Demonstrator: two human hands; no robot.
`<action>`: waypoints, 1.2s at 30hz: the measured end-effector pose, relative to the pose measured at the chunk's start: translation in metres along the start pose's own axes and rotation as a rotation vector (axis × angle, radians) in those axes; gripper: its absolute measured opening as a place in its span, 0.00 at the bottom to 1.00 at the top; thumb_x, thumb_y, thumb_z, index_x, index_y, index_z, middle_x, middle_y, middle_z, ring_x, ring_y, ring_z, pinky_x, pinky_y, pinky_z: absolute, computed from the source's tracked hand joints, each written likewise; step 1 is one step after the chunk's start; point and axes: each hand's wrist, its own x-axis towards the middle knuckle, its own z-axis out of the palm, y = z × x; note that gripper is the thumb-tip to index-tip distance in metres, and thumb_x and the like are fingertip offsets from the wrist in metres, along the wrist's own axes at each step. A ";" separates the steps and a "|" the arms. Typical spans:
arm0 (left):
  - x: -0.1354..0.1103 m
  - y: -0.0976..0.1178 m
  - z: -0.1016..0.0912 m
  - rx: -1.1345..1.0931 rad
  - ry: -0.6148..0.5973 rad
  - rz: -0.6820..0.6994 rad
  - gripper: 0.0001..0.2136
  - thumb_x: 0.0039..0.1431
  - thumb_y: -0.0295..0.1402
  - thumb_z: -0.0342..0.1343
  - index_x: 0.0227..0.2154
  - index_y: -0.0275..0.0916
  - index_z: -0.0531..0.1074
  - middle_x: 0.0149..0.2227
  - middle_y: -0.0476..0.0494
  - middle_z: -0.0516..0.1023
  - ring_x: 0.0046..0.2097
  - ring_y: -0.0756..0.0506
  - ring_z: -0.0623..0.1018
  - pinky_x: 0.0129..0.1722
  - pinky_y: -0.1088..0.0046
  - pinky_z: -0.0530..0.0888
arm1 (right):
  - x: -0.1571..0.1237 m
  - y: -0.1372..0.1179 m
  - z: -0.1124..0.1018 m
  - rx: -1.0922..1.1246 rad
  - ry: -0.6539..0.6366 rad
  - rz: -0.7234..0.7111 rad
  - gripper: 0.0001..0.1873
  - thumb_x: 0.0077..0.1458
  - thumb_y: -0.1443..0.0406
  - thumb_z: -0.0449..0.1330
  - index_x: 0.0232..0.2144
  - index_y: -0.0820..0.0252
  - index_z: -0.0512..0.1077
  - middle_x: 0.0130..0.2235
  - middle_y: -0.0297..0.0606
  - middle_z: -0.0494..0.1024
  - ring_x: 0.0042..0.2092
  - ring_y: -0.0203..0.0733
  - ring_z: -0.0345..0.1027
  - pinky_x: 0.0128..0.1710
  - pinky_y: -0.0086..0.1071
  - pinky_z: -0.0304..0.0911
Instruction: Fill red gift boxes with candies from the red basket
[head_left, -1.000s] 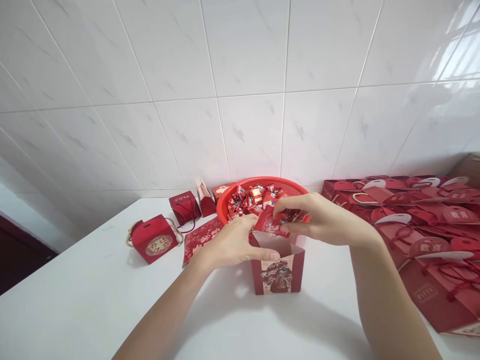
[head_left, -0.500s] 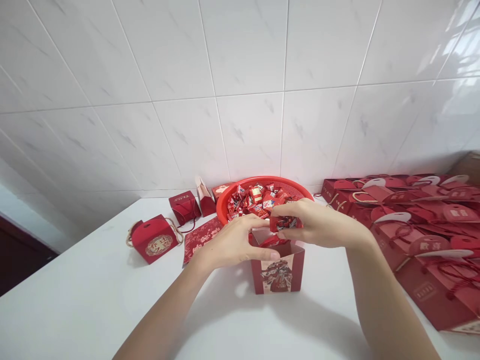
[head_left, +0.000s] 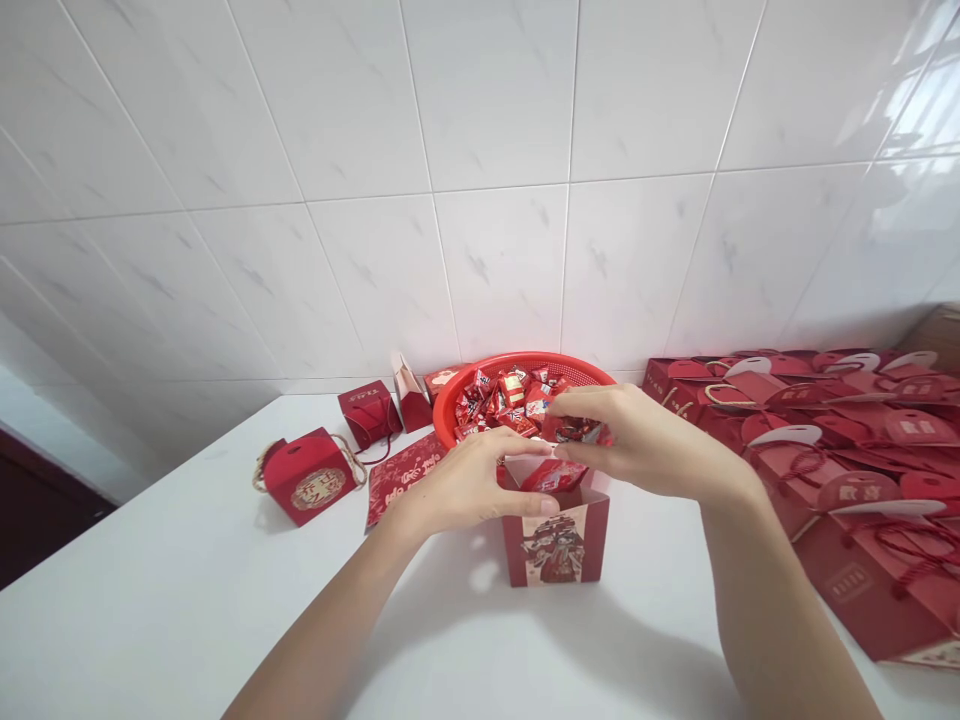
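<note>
An upright red paper gift box (head_left: 555, 550), open at the top and printed with a picture on its front, stands on the white table. My left hand (head_left: 469, 485) grips its left side, thumb over the front rim and fingers across the back. Just above the box's right rear, my right hand (head_left: 637, 440) is closed around wrapped candy (head_left: 579, 430), partly hidden by the fingers. A red candy packet (head_left: 553, 476) shows inside the box opening. Behind, a red plastic basket (head_left: 444, 405) holds many wrapped candies (head_left: 499, 395).
Finished-looking red boxes with handles (head_left: 315, 478) stand at left, near a dark red box (head_left: 369, 413) and a flat red printed packet (head_left: 397, 480). Rows of red gift boxes (head_left: 862, 580) fill the right side. A tiled wall (head_left: 495, 270) rises behind the table.
My right hand has shifted slightly right and up, with candy still in its fingers. More of the red packet in the box now shows. My left hand stays on the box.
</note>
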 end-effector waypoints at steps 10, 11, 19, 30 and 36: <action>0.000 -0.002 0.000 -0.015 -0.025 -0.059 0.31 0.47 0.54 0.66 0.53 0.49 0.75 0.58 0.43 0.74 0.58 0.34 0.72 0.53 0.60 0.71 | -0.012 -0.003 -0.017 0.053 -0.172 0.067 0.03 0.55 0.67 0.60 0.35 0.59 0.72 0.27 0.29 0.72 0.26 0.32 0.59 0.25 0.28 0.50; 0.000 -0.002 0.000 -0.022 -0.028 -0.057 0.30 0.47 0.54 0.66 0.53 0.50 0.75 0.58 0.44 0.74 0.58 0.34 0.72 0.54 0.60 0.71 | -0.014 -0.001 -0.019 0.059 -0.180 0.048 0.03 0.55 0.67 0.60 0.35 0.59 0.72 0.28 0.30 0.72 0.27 0.33 0.60 0.25 0.28 0.51; 0.000 0.002 0.000 -0.033 -0.021 -0.054 0.26 0.47 0.53 0.66 0.48 0.46 0.77 0.51 0.45 0.77 0.52 0.37 0.74 0.50 0.63 0.70 | -0.011 -0.004 -0.013 -0.009 -0.223 0.098 0.09 0.52 0.71 0.59 0.38 0.58 0.74 0.28 0.32 0.73 0.28 0.35 0.62 0.27 0.28 0.53; 0.000 0.005 0.000 -0.050 -0.039 -0.027 0.21 0.49 0.53 0.64 0.39 0.43 0.78 0.41 0.47 0.79 0.44 0.40 0.76 0.42 0.66 0.71 | -0.010 -0.008 -0.006 -0.027 -0.162 0.040 0.10 0.54 0.73 0.57 0.35 0.56 0.75 0.32 0.35 0.76 0.33 0.38 0.67 0.30 0.30 0.56; -0.001 0.002 0.000 -0.062 -0.026 -0.028 0.30 0.47 0.52 0.67 0.53 0.48 0.75 0.55 0.43 0.76 0.56 0.35 0.72 0.54 0.60 0.69 | -0.008 -0.010 -0.002 -0.021 -0.099 0.048 0.09 0.55 0.73 0.56 0.37 0.57 0.72 0.37 0.36 0.77 0.37 0.39 0.68 0.31 0.29 0.55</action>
